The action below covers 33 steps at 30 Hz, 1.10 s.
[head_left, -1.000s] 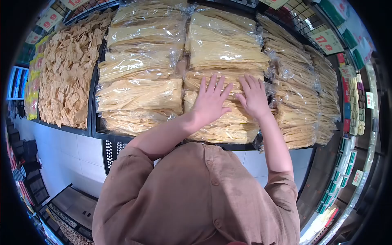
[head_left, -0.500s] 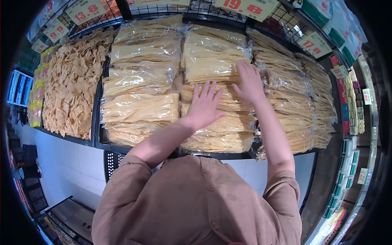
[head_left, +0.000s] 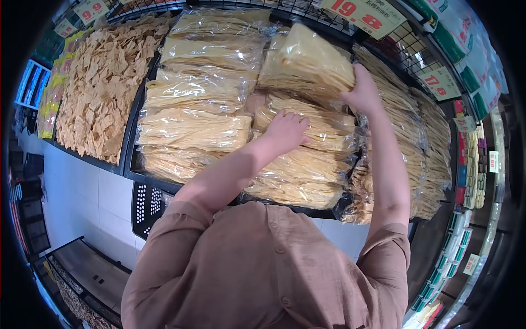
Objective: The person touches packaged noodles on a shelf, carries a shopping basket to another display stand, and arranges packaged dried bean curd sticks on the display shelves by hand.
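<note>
My right hand [head_left: 362, 90] grips the right end of a clear plastic package of pale yellow dried sheets [head_left: 318, 55], which is lifted and tilted above the packages at the back of the middle-right column. Lower down, my left hand [head_left: 287, 131] rests on a package of yellow strips [head_left: 329, 129] in that column. Its fingers are slightly bent and apart, with nothing gripped. More clear packages [head_left: 194, 129] are stacked in the column to the left.
Loose brown flakes [head_left: 101, 93] fill a bin at the left. Darker packaged strips [head_left: 402, 126] lie to the right. Price signs [head_left: 364, 13] hang on a wire rack at the back. A black perforated crate [head_left: 147, 205] stands below the display's front edge.
My right hand has moved back and right and taken hold of a package, now raised and tilted. My left hand has shifted slightly right, its fingers more bent. The camera view has also shifted.
</note>
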### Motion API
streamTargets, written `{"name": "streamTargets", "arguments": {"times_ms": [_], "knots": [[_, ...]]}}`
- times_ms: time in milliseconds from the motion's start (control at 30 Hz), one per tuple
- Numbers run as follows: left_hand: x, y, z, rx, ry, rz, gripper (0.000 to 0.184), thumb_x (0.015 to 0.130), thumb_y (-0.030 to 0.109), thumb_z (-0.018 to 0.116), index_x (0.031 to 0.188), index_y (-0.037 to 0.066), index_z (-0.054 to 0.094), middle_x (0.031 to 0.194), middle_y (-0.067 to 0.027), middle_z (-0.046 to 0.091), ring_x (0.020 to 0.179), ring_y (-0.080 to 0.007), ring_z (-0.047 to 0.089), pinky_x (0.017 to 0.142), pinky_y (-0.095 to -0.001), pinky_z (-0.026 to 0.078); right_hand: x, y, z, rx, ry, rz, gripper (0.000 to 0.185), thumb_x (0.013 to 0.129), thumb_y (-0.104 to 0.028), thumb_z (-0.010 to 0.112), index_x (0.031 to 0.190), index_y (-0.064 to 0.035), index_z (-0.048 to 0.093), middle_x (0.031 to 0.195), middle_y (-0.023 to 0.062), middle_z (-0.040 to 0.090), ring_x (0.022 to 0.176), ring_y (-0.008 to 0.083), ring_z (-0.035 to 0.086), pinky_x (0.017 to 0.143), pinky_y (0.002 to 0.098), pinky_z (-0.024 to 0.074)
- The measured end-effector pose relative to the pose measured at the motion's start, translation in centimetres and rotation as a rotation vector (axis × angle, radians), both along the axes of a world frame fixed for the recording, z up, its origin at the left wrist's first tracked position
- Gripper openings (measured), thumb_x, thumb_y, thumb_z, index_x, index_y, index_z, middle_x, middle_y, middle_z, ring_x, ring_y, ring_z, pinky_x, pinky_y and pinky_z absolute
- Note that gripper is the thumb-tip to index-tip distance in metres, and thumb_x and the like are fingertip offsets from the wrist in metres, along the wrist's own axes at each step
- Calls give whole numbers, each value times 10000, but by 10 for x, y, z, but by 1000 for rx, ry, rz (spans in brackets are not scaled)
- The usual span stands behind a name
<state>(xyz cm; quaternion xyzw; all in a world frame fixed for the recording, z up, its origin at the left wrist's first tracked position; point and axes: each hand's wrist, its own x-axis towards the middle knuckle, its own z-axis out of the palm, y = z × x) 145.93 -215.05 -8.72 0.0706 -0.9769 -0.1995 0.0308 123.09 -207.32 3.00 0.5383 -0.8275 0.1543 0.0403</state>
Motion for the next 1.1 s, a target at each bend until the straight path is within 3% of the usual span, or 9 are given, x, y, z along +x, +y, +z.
{"name": "streamTargets", "arguments": {"times_ms": [167,433,533,633,700,833,867,1000,1100], "knots": [[-5,-1,-2,-3,1,-24,560,913,416,588,1316,39,494,1157,-151,613,1141,-323,555,1076,-485,350,6,9,0,-17,39,139,623,580,-166,758,1138,-3,531,1062,209,603,1001,401,574,898,444,471],[1,-7,10,57,23,-66,574,915,416,588,1314,15,495,1206,-150,605,1169,-332,546,1054,-469,369,44,-4,-61,331,63,114,678,655,-214,748,1266,-59,498,1215,167,558,1172,365,500,1017,456,392],[0,-25,44,240,123,-46,625,912,436,588,1388,52,454,1351,-160,526,1295,-356,453,1109,-485,318,30,12,-44,238,-30,174,733,742,-302,730,1382,-98,437,1295,179,516,1232,365,464,1057,458,362],[-13,-36,40,-114,337,97,711,901,497,582,1474,128,378,1505,-156,371,1413,-385,292,1154,-546,226,29,23,-53,245,113,122,773,819,-400,689,1465,-136,359,1398,197,442,1305,375,407,1102,492,312],[-25,-41,31,-101,216,101,752,894,537,571,1503,167,333,1557,-147,280,1451,-388,198,1157,-587,168,47,25,-80,263,299,104,792,848,-455,665,1493,-149,322,1460,201,387,1345,383,366,1120,529,278],[-31,-36,13,-138,85,109,794,888,592,546,1527,198,288,1582,-144,240,1474,-388,138,1151,-629,124,44,23,-69,381,46,80,786,874,-448,642,1523,-187,282,1525,178,320,1391,401,295,1124,566,237],[-32,-35,10,-140,81,109,797,891,595,540,1530,196,280,1586,-144,232,1476,-386,130,1152,-627,121,35,20,-64,314,13,90,620,899,-403,627,1438,-157,447,1454,172,437,1343,376,390,1099,516,317],[-34,-32,14,-141,87,135,811,899,609,514,1538,183,253,1598,-144,202,1483,-378,110,1156,-622,110,6,-13,-51,44,167,103,296,912,-205,595,1182,-102,658,1244,148,624,1151,361,570,977,420,468],[-32,-34,12,-105,72,108,818,903,605,512,1539,166,246,1604,-146,185,1486,-370,108,1161,-613,100,-4,-28,-82,181,4,115,293,898,-181,580,1168,-102,663,1265,110,621,1191,343,547,988,447,454]]}}
